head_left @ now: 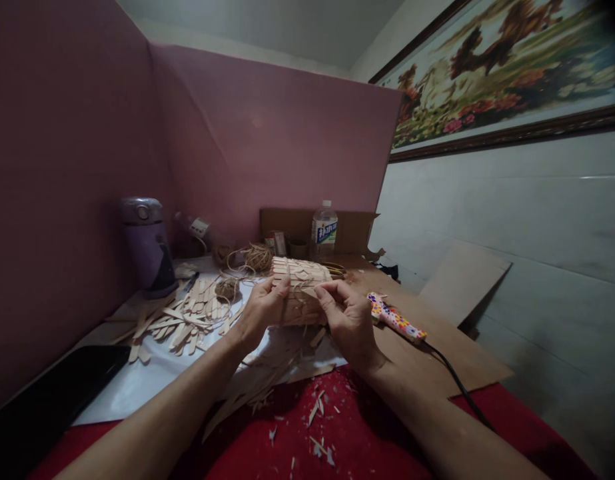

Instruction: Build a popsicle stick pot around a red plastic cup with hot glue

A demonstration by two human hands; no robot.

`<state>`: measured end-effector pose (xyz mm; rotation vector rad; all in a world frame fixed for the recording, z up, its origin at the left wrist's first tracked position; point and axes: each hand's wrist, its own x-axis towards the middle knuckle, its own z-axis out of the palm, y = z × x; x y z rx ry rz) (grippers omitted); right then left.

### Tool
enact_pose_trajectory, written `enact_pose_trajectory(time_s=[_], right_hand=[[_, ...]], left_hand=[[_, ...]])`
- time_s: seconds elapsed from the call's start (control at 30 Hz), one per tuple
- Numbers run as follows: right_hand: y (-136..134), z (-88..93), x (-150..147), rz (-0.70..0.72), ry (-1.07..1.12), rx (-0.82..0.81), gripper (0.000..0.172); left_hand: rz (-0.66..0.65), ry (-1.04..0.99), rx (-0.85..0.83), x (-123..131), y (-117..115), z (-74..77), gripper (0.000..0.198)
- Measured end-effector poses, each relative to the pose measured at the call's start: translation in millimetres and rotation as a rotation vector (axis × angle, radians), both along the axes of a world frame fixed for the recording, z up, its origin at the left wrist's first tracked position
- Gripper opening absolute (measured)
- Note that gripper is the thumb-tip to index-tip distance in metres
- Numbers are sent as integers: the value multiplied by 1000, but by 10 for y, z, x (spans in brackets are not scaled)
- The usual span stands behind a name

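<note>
A round holder made of wooden craft sticks (pixel 302 272) lies on its side in front of me, with twine around it and small wood pieces on its wall. My left hand (pixel 267 303) is closed on its left end, thumb on top. At its right side, my right hand (pixel 348 313) pinches a small pointed wood piece (pixel 311 292) between thumb and fingers, against the holder's surface. Whether the piece touches the wall firmly I cannot tell. A flower-patterned glue gun (pixel 396 319) rests just right of my right hand.
Loose craft sticks (pixel 187 317) and a small twine ball (pixel 228 289) lie at left, near a purple flask (pixel 148 247) and a black phone-like slab (pixel 62 393). Behind are a larger twine ball (pixel 258 257) and a plastic bottle (pixel 325 230). A black cord (pixel 457 381) runs right. Wood scraps litter the red cloth (pixel 307 433).
</note>
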<state>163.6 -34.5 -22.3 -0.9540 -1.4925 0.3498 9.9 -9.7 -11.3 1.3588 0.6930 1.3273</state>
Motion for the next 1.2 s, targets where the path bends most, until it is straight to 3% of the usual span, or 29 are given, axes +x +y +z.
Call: enact_pose_trajectory(time_s=[0.33, 0.57, 1.2], right_hand=[[4, 14, 2, 12, 36, 3, 20], [31, 9, 23, 7, 86, -11, 20], [57, -12, 36, -32, 19, -44, 23]], left_hand=[[-20, -24, -25, 15, -17, 17, 47], [-15, -35, -26, 13, -16, 15, 42], [-4, -22, -31, 18, -31, 26, 44]])
